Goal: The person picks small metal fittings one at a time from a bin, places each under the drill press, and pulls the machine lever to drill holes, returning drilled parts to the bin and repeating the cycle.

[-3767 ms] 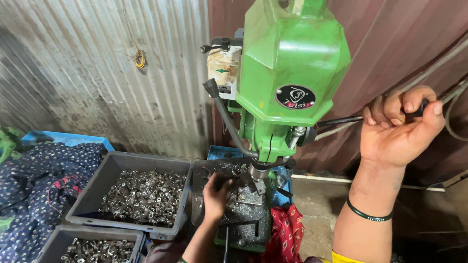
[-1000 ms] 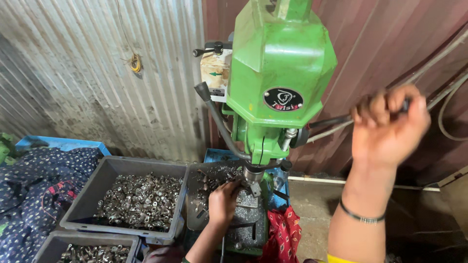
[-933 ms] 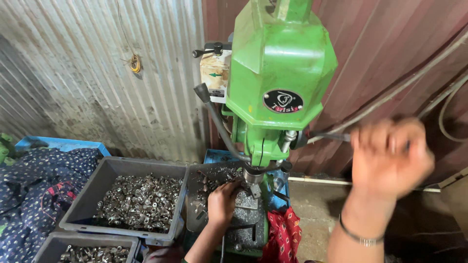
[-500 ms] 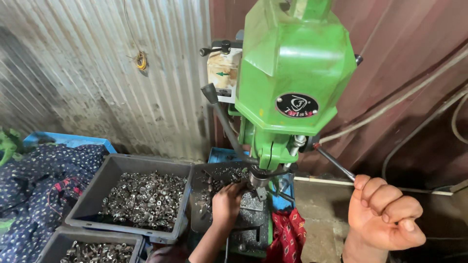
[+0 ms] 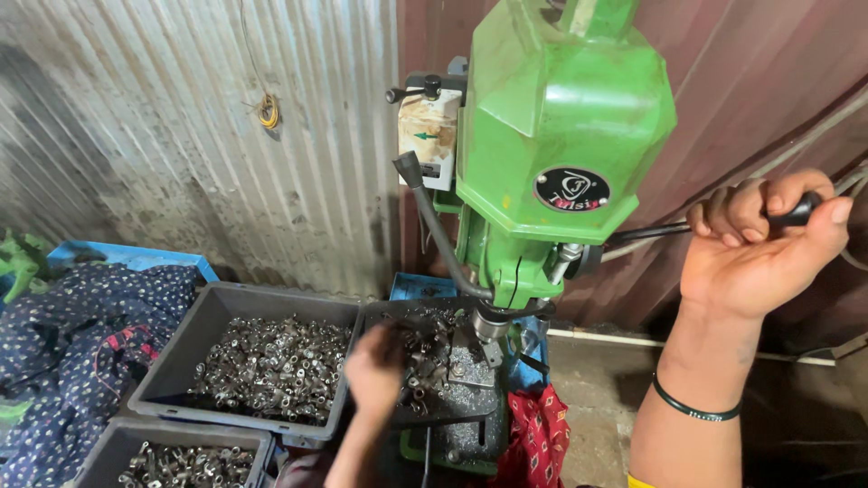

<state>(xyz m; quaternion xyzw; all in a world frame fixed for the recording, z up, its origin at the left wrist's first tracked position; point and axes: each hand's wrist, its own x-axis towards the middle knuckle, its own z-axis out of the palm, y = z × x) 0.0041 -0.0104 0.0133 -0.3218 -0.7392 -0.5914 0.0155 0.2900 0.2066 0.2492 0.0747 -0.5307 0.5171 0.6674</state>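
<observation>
- Head view: the right hand (image 5: 759, 248) is clenched round the black knob of the feed lever (image 5: 687, 228) of the green bench drill (image 5: 561, 154), with the lever raised out to the drill's right.
- The left hand (image 5: 375, 370) reaches onto the drill table (image 5: 461, 398), fingers down among small metal parts (image 5: 420, 348) near the spindle (image 5: 491, 327); whether it pinches one I cannot tell, the hand being blurred.
- My judgement: the work is in mid-run. A piece is being set or swapped under the spindle, and the lever is not pulled down.
- A grey bin (image 5: 181, 361) left of the table is heaped with similar metal pieces (image 5: 271, 366), and a second bin (image 5: 117, 447) in front of it holds more, so much seems left.
</observation>
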